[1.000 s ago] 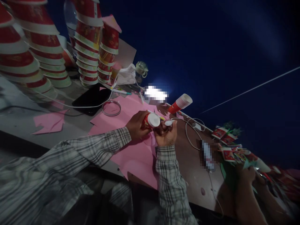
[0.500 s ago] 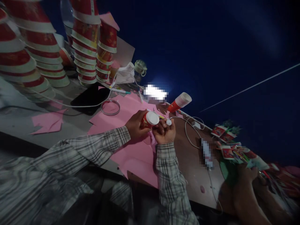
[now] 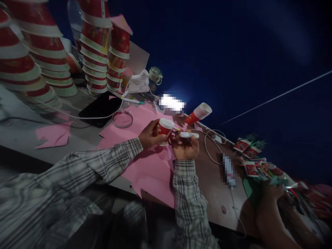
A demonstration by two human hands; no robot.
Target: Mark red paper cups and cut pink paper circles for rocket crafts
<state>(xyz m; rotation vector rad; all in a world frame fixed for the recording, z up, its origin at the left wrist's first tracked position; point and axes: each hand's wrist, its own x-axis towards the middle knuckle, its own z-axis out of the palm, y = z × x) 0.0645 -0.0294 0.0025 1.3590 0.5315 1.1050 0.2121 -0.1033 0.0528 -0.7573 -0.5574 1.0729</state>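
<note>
My left hand (image 3: 151,135) is closed round a small red paper cup (image 3: 164,127) with a pattern on its side. The cup's white end faces up and a little away from me. My right hand (image 3: 185,147) grips a short white tube (image 3: 189,135), which lies sideways across the fingers just right of the cup; its label cannot be read. Both hands are over sheets of pink paper (image 3: 149,170) on the table.
Tall stacks of red and white cups (image 3: 97,55) stand at the left, by a dark phone-like slab (image 3: 100,109) and a tape-like ring (image 3: 122,119). More nested cups (image 3: 199,113) lean at the far edge. A white cable (image 3: 207,147) crosses the right side, near another person's arm (image 3: 271,207).
The cup has tilted, so more of its red side shows. In my right hand the white tube has turned from end-on to sideways, and that hand has shifted slightly right.
</note>
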